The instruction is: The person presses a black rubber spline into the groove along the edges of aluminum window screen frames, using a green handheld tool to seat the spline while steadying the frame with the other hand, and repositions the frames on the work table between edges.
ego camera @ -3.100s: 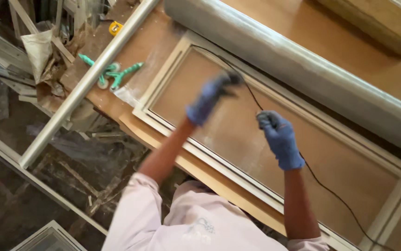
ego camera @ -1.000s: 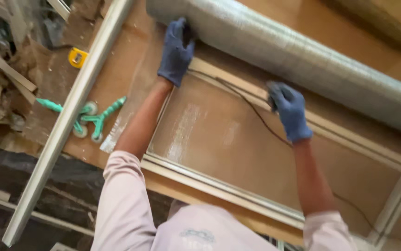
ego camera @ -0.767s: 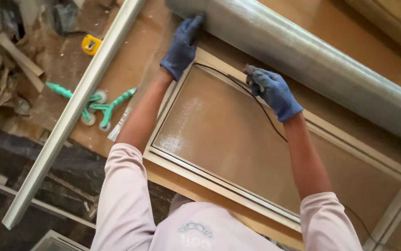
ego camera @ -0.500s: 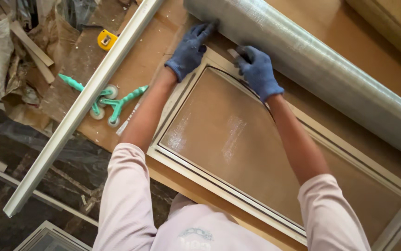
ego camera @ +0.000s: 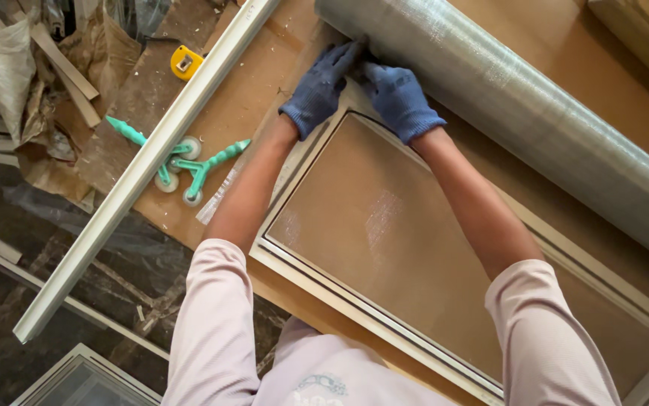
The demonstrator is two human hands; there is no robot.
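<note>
A white rectangular frame (ego camera: 317,282) covered with fine mesh lies on a brown work surface. Both hands wear blue gloves and meet at the frame's far left corner, right against a long grey roll of mesh (ego camera: 535,120). My left hand (ego camera: 319,84) presses flat on that corner, its fingers reaching the roll's edge. My right hand (ego camera: 398,98) curls down beside it on the frame's top edge. What the right fingers pinch is hidden; a black cord seen earlier does not show now.
A long white metal bar (ego camera: 144,169) lies diagonally to the left. Two green-handled roller tools (ego camera: 189,162) rest beside it, and a yellow tape measure (ego camera: 186,62) lies further back. Scrap wood and crumpled paper pile up at the far left.
My right hand slid left along the frame's top edge until it met my left hand at the corner. The left hand stayed near the corner by the roll.
</note>
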